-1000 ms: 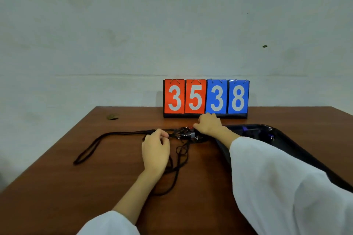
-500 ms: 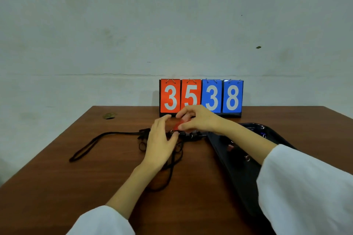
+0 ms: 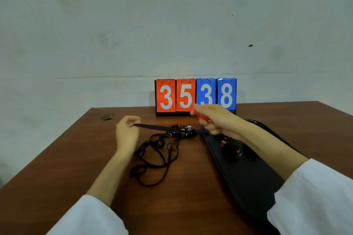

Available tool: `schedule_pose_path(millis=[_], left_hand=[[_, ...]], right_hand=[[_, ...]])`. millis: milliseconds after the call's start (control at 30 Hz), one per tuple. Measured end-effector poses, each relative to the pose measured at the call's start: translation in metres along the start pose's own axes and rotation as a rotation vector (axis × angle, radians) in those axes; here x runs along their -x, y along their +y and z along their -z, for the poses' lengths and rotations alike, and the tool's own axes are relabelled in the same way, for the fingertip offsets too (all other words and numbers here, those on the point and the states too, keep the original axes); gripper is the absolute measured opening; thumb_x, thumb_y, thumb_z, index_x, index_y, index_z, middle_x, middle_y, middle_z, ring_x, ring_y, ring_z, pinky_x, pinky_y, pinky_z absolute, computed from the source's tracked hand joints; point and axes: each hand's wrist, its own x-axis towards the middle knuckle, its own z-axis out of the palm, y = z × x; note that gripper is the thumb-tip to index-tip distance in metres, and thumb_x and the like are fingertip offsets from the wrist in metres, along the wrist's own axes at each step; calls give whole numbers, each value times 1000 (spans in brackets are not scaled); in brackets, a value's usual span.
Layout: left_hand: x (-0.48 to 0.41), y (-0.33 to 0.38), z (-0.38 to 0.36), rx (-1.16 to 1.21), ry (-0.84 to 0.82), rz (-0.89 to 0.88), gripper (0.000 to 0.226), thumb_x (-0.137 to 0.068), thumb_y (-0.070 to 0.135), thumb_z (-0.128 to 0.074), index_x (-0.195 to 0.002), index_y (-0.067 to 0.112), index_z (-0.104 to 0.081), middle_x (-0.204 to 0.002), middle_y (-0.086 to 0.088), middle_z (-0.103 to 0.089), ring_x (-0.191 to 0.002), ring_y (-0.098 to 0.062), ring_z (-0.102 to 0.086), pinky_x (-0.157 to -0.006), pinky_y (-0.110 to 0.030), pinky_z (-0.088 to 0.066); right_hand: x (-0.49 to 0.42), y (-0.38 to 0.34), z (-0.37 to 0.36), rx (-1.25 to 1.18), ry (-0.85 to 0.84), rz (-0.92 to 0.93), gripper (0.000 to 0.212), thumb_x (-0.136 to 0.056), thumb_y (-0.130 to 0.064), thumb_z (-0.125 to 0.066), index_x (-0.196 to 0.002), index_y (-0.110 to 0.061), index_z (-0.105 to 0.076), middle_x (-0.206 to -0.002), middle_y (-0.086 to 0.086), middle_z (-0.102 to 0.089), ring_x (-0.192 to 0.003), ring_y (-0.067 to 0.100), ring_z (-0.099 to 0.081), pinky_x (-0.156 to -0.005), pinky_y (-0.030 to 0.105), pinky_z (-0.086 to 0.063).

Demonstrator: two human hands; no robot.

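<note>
Brown wooden table (image 3: 57, 168), pale wall (image 3: 114, 25) behind; black cord tangle (image 3: 156, 154), scoreboard (image 3: 195, 96) rear.

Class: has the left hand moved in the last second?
Yes. The left hand, pinching the black strap, has shifted leftward, farther from the scoreboard and its left edge, drawing the strap straight.

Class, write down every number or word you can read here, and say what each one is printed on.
"3": first red card of the scoreboard.
"5": second red card.
"3": first blue card, its foot hidden by the right hand.
"8": second blue card.
Nothing else carries readable text.
</note>
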Motion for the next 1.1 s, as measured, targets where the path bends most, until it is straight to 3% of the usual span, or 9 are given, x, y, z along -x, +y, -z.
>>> schedule_pose_path(millis=[133,300,400,500,600,700,767,967,1100], left_hand=[[-22,-9,31,-351,0,-63,30,-82,-5,-55,-99,20,-56,-96,-9,-62,-79,-26,-58,-57,-31,-42],[0,6,4,-842,-662,-258,66,-72,5,-68,-126,36,-49,-139,0,-38,-133,-22,-30,-110,-45,-27],[31,26,-22,-633,-825,-376,71,-72,3,-64,-131,37,-42,-147,3,-31,-139,-22,-22,-114,-46,-22],[62,44,-36,144,-1009,-83,72,-73,-11,-53,-119,43,-42,-127,6,-52,-117,-16,-51,-89,-22,-46],[75,39,-44,441,-1018,127,50,-86,-4,-53,-128,22,-44,-94,-13,-64,-93,-23,-66,-81,-26,-54],[73,33,-40,475,-1030,270,37,-96,9,-47,-132,12,-41,-67,-7,-49,-57,-18,-57,-53,-28,-50],[64,33,-33,418,-1050,295,32,-97,17,-47,-128,12,-48,-64,-1,-44,-44,-9,-37,-40,-19,-27],[58,31,-13,121,-1030,177,31,-84,39,-57,-84,8,-64,-50,2,-40,-39,-6,-30,-40,-17,-24],[55,40,-9,-1,-1062,5,21,-89,31,-55,-77,16,-63,-53,3,-46,-38,-7,-31,-38,-20,-22]], right_hand=[[13,13,-6,636,76,37,44,-91,-51,-44,-104,-14,-62,-65,-6,-49,-47,3,-40,-40,11,-31],[12,5,-22,374,113,-2,31,-94,-41,-46,-106,-13,-54,-66,-2,-47,-46,4,-42,-41,13,-35],[9,5,-37,99,168,38,33,-90,-30,-58,-114,-12,-45,-77,2,-63,-58,8,-61,-52,18,-50],[11,11,-46,64,278,142,34,-86,-31,-63,-112,-13,-51,-90,2,-69,-81,9,-65,-69,21,-52],[16,17,-44,-90,322,139,34,-78,-24,-73,-106,-14,-57,-98,3,-69,-89,14,-67,-73,26,-57],[21,20,-35,-126,310,138,34,-74,-15,-76,-104,-13,-61,-93,2,-72,-84,13,-70,-72,24,-58],[21,19,-25,-135,343,157,30,-77,-14,-74,-104,-13,-62,-89,2,-72,-81,12,-70,-72,24,-58],[18,25,-10,291,377,178,30,-86,-26,-63,-115,-18,-61,-75,-4,-67,-62,2,-61,-59,13,-49],[13,38,-13,704,242,174,39,-83,-28,-66,-121,-26,-58,-82,-11,-62,-75,1,-58,-74,17,-47]])
